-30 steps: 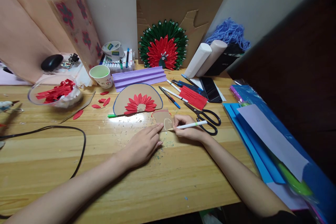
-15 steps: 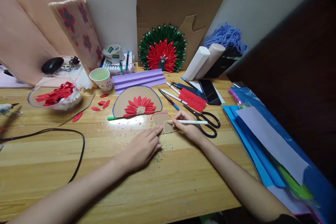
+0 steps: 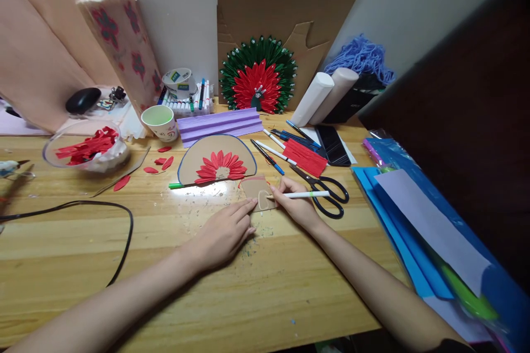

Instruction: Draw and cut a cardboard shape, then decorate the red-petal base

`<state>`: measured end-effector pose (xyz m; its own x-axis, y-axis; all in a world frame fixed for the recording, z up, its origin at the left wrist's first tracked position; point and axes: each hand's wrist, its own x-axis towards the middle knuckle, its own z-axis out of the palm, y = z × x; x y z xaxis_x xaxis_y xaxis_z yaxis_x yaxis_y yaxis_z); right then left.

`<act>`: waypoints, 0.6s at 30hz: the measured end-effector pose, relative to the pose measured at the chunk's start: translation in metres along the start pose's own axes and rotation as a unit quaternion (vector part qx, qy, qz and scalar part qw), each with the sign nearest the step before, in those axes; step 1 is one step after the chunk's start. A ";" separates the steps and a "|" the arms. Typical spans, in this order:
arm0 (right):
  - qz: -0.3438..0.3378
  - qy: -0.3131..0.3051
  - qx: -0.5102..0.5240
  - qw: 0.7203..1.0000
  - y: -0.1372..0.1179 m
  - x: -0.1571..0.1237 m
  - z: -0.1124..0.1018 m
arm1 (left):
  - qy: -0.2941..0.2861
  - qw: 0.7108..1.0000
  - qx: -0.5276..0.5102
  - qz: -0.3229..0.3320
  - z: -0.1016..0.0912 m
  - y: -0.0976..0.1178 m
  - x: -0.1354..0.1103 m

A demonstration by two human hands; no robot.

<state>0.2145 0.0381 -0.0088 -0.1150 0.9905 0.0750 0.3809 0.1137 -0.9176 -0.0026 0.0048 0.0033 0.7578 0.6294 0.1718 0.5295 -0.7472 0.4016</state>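
Observation:
My left hand [image 3: 223, 231] lies flat on the wooden table [image 3: 165, 265], its fingertips pressing the near edge of a small brown cardboard piece [image 3: 253, 186]. My right hand [image 3: 296, 205] grips a white marker [image 3: 308, 194], tip on a pale rounded shape drawn on that piece. Just behind it lies a half-round cardboard fan [image 3: 215, 157] with a blue outline and red paper petals.
Black scissors [image 3: 327, 190] lie right of my right hand. A red folded paper [image 3: 304, 156], pens, a phone [image 3: 331, 144], purple pleated paper [image 3: 219, 123], a cup [image 3: 159, 120], a bowl of red petals [image 3: 85, 146], a black cable [image 3: 95, 209] and blue sheets [image 3: 414, 226] surround the work.
The marker tip has moved a little along the pale shape on the cardboard piece. My left hand stays pressed on the piece.

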 end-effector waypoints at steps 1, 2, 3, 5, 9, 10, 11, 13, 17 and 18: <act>0.001 -0.001 0.000 1.000 0.000 0.000 0.000 | 0.002 1.000 -0.002 0.000 0.000 0.000 0.000; 0.003 -0.003 0.001 1.000 -0.001 0.000 0.000 | 0.005 1.000 -0.005 0.000 0.001 0.000 0.000; 0.004 -0.005 0.002 1.000 -0.001 0.000 0.000 | 0.009 1.000 -0.009 0.001 0.001 0.000 -0.001; 0.003 -0.010 -0.004 1.000 -0.001 0.000 0.001 | 0.014 1.000 -0.013 0.003 0.002 -0.001 -0.001; -0.002 -0.011 -0.030 0.999 0.000 0.001 0.000 | 0.012 1.000 -0.010 0.002 0.002 -0.001 -0.001; -0.003 -0.011 -0.033 0.999 0.000 0.001 0.000 | 0.009 1.000 -0.008 0.001 0.001 0.000 -0.001; -0.005 -0.011 -0.034 0.999 0.001 0.001 0.000 | 0.007 1.000 -0.005 0.001 0.001 0.000 -0.001; -0.005 -0.012 -0.032 0.999 0.002 0.001 -0.001 | 0.006 1.000 -0.002 0.002 0.001 0.000 -0.001; 0.007 -0.020 -0.022 1.000 0.003 0.001 -0.002 | 0.014 1.000 -0.011 0.001 0.002 -0.001 -0.001; 0.008 -0.024 -0.019 1.000 0.003 0.001 -0.002 | 0.015 1.000 -0.013 0.000 0.002 -0.001 -0.001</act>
<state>0.2172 0.0393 -0.0113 -0.1518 0.9876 0.0405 0.4170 0.1011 -0.9033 -0.0032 0.0043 0.0011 0.7464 0.6350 0.1988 0.5186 -0.7424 0.4241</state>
